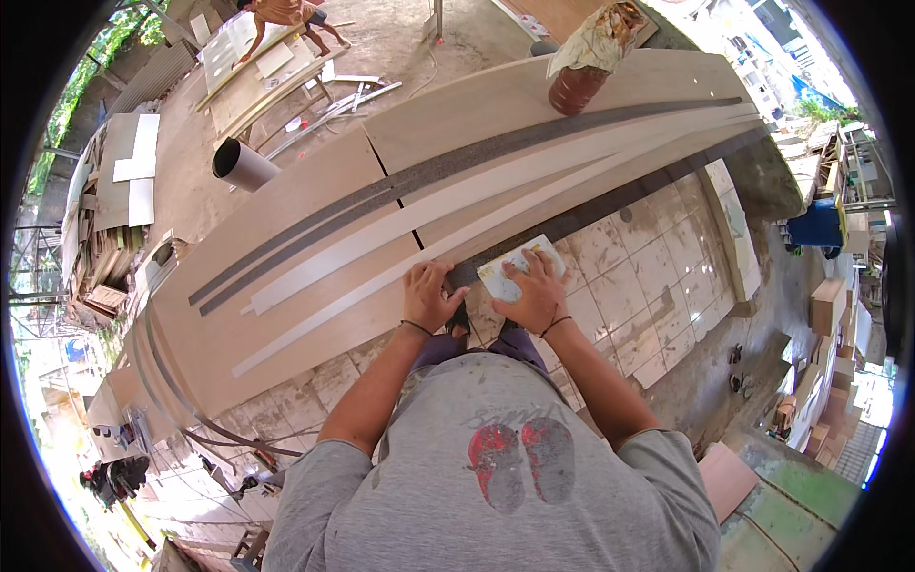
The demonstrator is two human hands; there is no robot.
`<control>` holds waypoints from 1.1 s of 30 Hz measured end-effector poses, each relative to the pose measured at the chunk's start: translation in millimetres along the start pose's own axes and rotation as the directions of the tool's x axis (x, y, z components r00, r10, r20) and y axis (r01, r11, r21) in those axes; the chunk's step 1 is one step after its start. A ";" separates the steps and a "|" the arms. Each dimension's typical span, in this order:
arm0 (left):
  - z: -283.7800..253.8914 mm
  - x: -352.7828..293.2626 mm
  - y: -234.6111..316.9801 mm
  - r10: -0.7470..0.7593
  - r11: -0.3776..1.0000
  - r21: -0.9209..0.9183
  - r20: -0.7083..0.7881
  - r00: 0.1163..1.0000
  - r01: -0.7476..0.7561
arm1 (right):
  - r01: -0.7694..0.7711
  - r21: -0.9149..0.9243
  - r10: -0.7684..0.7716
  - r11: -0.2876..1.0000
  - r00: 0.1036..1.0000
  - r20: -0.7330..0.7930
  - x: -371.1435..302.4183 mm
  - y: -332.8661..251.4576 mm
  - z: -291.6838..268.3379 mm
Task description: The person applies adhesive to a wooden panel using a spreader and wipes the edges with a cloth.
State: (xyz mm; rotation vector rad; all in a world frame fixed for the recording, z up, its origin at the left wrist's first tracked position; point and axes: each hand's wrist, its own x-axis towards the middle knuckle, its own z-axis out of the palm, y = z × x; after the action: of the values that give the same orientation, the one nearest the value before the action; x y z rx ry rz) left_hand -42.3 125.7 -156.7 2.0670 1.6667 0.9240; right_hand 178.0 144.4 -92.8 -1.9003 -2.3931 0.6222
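A white, flat, roughly rectangular pad with yellowish stains [495, 279] lies over the long dark grey strip [581, 221] that runs along the near edge of the broad light-brown panelled worktop [315, 214]. The right hand [536, 292] rests on top of this pad, fingers bent and spread apart, thumb out toward the left; whether it grips the pad's edges cannot be told. The left hand [431, 297] sits just beside the near end of the same strip, half open, its fingers bent over the worktop's edge and its thumb stretched away from them; nothing shows in its grasp. Beyond the hands, long thin white strips [334, 250] and a pair of narrow dark grey strips [315, 221] lie lengthwise on the panels. Near the worktop's far edge stands a reddish-brown cylindrical container [576, 91] topped with crumpled cream wrapping [596, 46]. Left of it, past that edge, is an open-ended grey cylinder [246, 166]. Farther off, a person in an orange-brown shirt [283, 10] leans at a separate table with pale boards [262, 84]. Pale square tiles [639, 276] cover the floor below.
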 end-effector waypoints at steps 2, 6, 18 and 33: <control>1.7 0.0 -2.3 0.011 1.000 -0.013 -0.014 1.000 -0.011 | 0.016 0.005 -0.016 1.000 1.000 -0.009 2.8 -2.5 -11.7; 2.5 1.1 -2.6 0.015 1.000 -0.023 -0.011 1.000 -0.015 | -0.031 -0.013 0.031 0.999 1.000 0.004 24.0 2.2 -14.0; 2.8 -0.5 -0.5 -0.024 0.999 -0.042 0.016 1.000 0.024 | -0.077 -0.030 0.079 0.997 0.994 0.070 25.9 -2.2 -16.4; -4.3 -7.9 -12.3 -0.006 0.997 -0.071 -0.046 0.999 0.003 | -0.067 0.008 0.066 0.998 0.992 0.105 -27.5 -9.8 -25.5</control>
State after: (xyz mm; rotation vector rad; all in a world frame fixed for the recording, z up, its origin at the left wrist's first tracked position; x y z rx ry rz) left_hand -55.1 120.7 -163.3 2.0088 1.6364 1.0226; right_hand 182.6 124.3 -60.0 -1.9982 -2.3890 0.7573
